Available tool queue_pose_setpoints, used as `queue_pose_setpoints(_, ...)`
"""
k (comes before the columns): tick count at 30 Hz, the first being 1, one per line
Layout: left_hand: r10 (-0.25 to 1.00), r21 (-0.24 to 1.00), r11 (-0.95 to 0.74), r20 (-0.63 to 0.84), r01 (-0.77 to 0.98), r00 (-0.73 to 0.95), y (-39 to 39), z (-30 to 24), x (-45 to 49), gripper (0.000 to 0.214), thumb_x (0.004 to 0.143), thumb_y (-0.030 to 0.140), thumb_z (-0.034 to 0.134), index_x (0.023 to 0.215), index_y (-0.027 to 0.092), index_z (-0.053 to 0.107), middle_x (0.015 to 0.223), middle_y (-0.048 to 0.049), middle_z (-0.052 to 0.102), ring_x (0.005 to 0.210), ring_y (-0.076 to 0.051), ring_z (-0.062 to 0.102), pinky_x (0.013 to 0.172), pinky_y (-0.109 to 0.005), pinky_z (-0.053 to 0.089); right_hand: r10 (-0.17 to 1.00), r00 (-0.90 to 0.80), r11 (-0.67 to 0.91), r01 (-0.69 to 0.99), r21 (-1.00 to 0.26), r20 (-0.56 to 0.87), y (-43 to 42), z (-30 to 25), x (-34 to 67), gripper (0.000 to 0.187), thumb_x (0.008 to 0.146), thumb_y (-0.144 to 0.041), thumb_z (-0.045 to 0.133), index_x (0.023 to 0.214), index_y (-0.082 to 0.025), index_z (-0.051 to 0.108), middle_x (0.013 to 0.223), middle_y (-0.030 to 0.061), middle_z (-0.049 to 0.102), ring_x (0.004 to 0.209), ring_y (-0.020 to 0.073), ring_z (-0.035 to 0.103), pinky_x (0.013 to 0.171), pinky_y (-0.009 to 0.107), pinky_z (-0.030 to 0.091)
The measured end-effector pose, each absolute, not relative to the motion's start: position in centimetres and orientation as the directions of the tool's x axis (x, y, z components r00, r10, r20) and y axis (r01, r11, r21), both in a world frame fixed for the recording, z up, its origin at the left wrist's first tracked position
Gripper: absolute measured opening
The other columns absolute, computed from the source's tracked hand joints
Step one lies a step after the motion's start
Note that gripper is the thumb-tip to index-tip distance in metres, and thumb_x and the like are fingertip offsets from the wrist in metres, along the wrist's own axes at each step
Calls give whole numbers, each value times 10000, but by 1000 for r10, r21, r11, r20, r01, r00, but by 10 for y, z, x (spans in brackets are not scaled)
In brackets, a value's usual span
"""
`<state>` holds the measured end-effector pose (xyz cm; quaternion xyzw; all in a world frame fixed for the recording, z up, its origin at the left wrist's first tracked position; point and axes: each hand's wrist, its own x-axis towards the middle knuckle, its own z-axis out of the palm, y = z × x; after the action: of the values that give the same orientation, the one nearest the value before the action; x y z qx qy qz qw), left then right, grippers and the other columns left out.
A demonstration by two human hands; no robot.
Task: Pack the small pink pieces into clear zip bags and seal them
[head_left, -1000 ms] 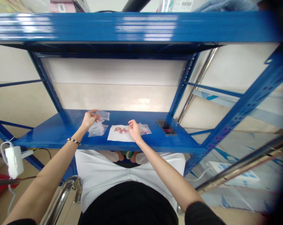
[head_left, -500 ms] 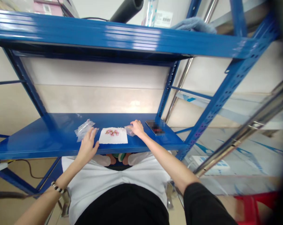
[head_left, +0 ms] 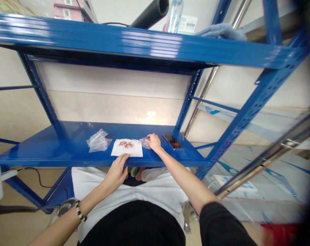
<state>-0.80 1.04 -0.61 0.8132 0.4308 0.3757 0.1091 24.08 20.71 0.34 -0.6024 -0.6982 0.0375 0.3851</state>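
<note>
Just beyond my left hand [head_left: 117, 171]: white sheet [head_left: 134, 151] flat on the blue shelf [head_left: 65, 145], pink pieces [head_left: 126, 145] clustered on it, too small to identify. Left hand loosely spread, nothing in it, fingertips at the sheet's near edge; can't tell if touching. Right hand [head_left: 155, 141] half curled, fingertips at a clear bag [head_left: 144, 143] right of the sheet; can't tell if pinched. Loose clear bags [head_left: 98, 141] farther left of both hands. Phone [head_left: 171, 141], partly pixelated, just right of right hand.
</note>
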Motion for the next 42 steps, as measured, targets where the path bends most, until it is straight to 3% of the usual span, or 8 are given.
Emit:
queue_pose_setpoints(7,755,481,-644,526,595,392,3,3,-2,581,869,136,414,1429,292,406,1461,-93,418,1366,-265,382,1125,-458,344,859,19,278,821,-498,512,206,13,241,190,655,-112,737,606,-196,574,697,8,485,748,176,472,713,280,397)
queue_pose_setpoints(14,757,543,-644,556,540,343,-3,16,-4,499,914,182,409,1404,274,420,1411,-110,460,1345,-256,407,1131,-441,331,753,-81,459,775,-434,653,142,73,228,81,822,-142,583,783,-213,584,873,69,580,894,236,507,808,334,385)
queue_pose_setpoints(19,803,702,-593,549,395,231,-14,27,4,521,950,309,443,1453,228,334,1468,-122,404,1362,-253,384,1113,-411,345,758,-82,600,477,-642,648,43,80,195,108,939,-312,481,938,-227,549,821,14,621,749,179,591,719,287,433)
queue_pose_setpoints(22,886,857,-453,400,245,235,-12,26,8,469,932,426,490,1349,215,469,1334,-116,548,1152,-255,571,899,-351,509,841,-82,531,307,-790,534,2,54,176,129,916,-350,522,914,-222,536,777,10,627,682,164,600,633,265,452)
queue_pose_setpoints(25,937,959,-261,226,105,265,0,23,6,390,894,513,527,1015,157,633,906,-66,684,751,-192,639,600,-259,504,922,-72,385,77,-920,380,-8,29,168,208,889,-414,561,888,-213,506,745,3,622,610,143,594,523,233,455)
queue_pose_setpoints(29,928,972,-235,220,15,301,19,18,-1,376,854,502,601,802,130,625,763,-46,670,682,-156,613,628,-237,473,964,-158,210,-44,-977,214,5,16,172,297,840,-473,615,874,-184,556,705,2,632,512,115,569,429,202,435)
queue_pose_setpoints(33,883,974,-226,190,33,429,27,12,-3,357,856,486,602,810,133,617,757,-47,676,640,-149,608,610,-241,461,967,-224,109,-68,-992,121,11,11,180,356,832,-516,612,850,-161,631,705,23,656,528,117,599,440,197,453)
queue_pose_setpoints(42,893,899,-377,289,223,346,25,12,-3,235,856,368,617,858,133,623,737,-28,650,649,-129,579,628,-225,421,907,-414,-113,-59,-992,-78,16,1,197,359,742,-474,735,854,-141,661,726,53,707,583,139,662,513,207,483)
